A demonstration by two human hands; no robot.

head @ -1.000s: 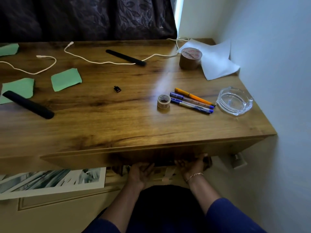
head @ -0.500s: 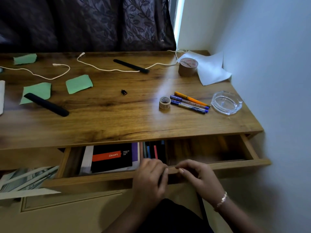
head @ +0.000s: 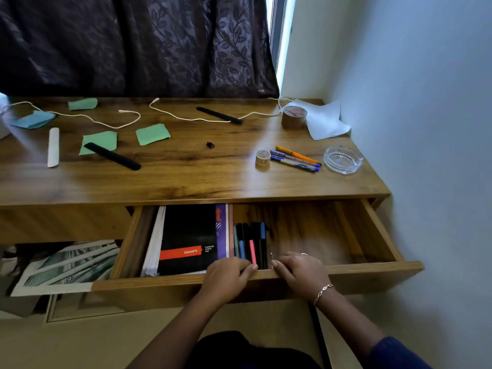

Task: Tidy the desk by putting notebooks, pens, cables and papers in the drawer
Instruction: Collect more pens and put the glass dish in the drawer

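Observation:
The wooden drawer (head: 372, 271) stands pulled far out under the desk (head: 186, 179). My left hand (head: 226, 278) and my right hand (head: 300, 272) both grip its front edge near the middle. Inside lie a black spiral pad (head: 189, 241) over other notebooks and several pens (head: 251, 243). On the desk top are three pens (head: 295, 159), two white cables (head: 111, 123) (head: 202, 119), green paper pieces (head: 153, 133) (head: 99, 141), a blue paper (head: 33, 119) and a white sheet (head: 324, 123).
Two black sticks (head: 111, 156) (head: 219, 115), a small tape roll (head: 263, 157), a brown tape roll (head: 294, 117), a glass ashtray (head: 343, 159), a tiny black adapter (head: 210, 145) and a rolled white paper (head: 53, 146) lie on the desk. A wall stands on the right, a curtain behind.
The drawer was shut a second ago; both hands have pulled it out toward me, and it now stands much wider, showing the notebooks and pens inside.

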